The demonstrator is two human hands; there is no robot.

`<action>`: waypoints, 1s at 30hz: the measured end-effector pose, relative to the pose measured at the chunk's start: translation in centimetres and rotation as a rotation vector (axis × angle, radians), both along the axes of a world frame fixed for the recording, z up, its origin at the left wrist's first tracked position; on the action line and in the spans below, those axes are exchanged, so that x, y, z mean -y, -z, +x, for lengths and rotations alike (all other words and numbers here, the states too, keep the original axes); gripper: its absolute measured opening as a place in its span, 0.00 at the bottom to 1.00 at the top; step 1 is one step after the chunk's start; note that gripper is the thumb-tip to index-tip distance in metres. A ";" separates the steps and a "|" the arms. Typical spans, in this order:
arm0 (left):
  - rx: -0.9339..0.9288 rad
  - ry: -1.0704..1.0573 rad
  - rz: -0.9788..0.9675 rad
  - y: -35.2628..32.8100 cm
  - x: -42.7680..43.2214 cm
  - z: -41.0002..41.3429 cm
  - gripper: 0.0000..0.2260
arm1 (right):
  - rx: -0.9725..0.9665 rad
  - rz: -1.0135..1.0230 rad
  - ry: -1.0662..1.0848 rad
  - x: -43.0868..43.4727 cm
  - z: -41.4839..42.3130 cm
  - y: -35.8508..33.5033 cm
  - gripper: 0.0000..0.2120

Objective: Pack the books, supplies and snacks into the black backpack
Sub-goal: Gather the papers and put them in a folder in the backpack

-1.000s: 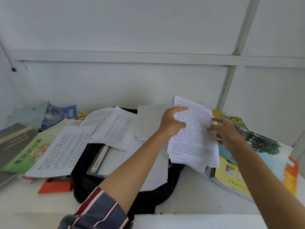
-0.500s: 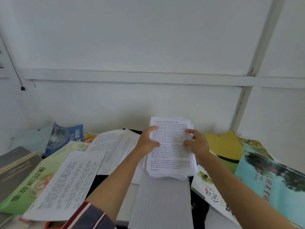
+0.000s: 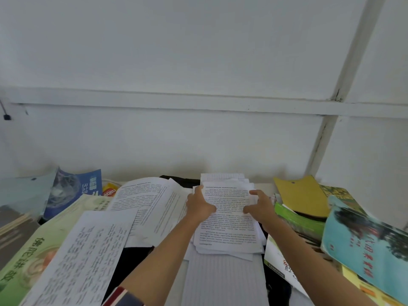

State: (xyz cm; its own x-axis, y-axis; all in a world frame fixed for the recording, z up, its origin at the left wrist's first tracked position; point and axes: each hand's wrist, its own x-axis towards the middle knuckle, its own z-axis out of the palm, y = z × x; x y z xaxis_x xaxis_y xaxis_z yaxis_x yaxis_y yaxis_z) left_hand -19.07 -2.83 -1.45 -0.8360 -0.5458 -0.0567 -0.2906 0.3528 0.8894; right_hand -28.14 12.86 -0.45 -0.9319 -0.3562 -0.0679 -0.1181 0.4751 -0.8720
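Observation:
A stack of printed papers [image 3: 229, 228] lies in the middle, on top of lined sheets [image 3: 223, 277]. My left hand [image 3: 199, 206] grips the stack's left edge and my right hand [image 3: 259, 205] grips its right edge. The black backpack [image 3: 132, 259] lies underneath, mostly hidden by paper; dark parts show below the loose sheets and at the far edge. Loose printed sheets [image 3: 86, 252] and more printed sheets [image 3: 150, 204] cover its left side.
Left: a green book [image 3: 28, 257], a blue book [image 3: 75, 191], a yellow snack packet [image 3: 109, 189]. Right: a yellow folder [image 3: 302, 197], a green book [image 3: 298, 221], a turquoise book [image 3: 366, 246], a white book [image 3: 284, 268]. A white wall stands close behind.
Both hands brought the paper stack from the right to the middle over the backpack and squared it. The camera moved closer and tilted up.

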 end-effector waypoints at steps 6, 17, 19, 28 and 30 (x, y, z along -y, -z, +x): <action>-0.087 0.014 0.187 -0.6 0.1 0.0 0.35 | 0.175 -0.256 0.054 -0.4 0.0 -0.2 0.27; -0.326 0.017 0.432 -2.5 0.8 0.3 0.38 | 0.215 -0.679 -0.049 -0.5 1.1 -1.8 0.25; -0.321 0.064 0.427 -2.5 1.0 0.6 0.41 | 0.212 -0.703 -0.105 -0.2 1.2 -2.1 0.27; -0.222 0.073 0.466 -1.3 0.8 1.9 0.39 | 0.279 -0.358 -0.220 -0.4 0.6 -0.4 0.27; -0.220 0.081 0.541 -1.5 0.8 2.1 0.34 | 0.303 -0.448 -0.210 -0.7 0.4 -0.5 0.27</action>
